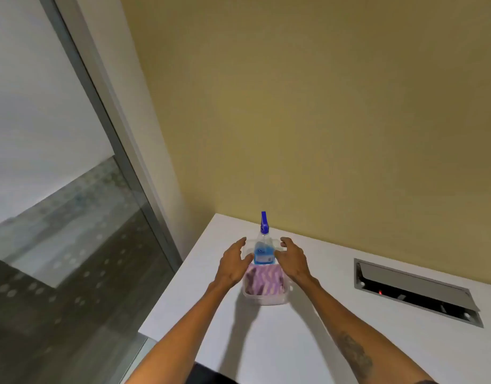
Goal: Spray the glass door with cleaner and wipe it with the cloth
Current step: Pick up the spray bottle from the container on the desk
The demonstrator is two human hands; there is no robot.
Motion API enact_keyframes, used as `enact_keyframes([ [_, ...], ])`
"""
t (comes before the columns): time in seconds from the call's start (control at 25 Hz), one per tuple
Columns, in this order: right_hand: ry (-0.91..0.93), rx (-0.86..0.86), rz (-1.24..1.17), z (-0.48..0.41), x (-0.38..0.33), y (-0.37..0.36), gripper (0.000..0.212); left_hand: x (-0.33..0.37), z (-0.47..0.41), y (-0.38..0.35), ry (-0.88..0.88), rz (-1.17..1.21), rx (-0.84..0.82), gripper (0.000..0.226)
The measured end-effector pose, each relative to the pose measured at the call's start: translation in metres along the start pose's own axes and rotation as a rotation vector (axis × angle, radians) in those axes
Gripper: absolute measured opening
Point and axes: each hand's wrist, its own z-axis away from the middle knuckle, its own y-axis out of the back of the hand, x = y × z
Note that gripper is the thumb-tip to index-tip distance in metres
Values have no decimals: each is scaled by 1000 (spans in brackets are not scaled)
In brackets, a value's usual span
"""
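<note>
A clear spray bottle [263, 249] with a blue nozzle and blue liquid stands upright in a clear plastic tub [266, 300] on a white table [294, 342]. A folded purple-and-white cloth [263, 281] lies in the tub in front of the bottle. My left hand [234, 263] is at the tub's left side and my right hand [292, 260] at its right side, both with fingers spread, close to or touching the rim. The glass door [58, 189] fills the left of the view, with a frosted dotted band across it.
A grey metal door frame [119, 134] runs diagonally beside a yellow wall [322, 106] behind the table. A recessed cable hatch [416, 291] with its lid ajar sits in the table to the right. The table's left edge is near the door.
</note>
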Motion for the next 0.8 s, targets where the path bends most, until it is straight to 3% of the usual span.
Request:
enact_keyframes([
  [0.4,-98,-84,-183,-128,25,-48,77,-40,-103,-59,149,110,-46,61],
  [0.6,-58,-36,-182,-163,51,-79,41,-73,-119,-88,206,183,-50,59],
  [0.8,33,-32,-133,-163,54,-81,37,-76,-122,-95,150,210,0,61],
])
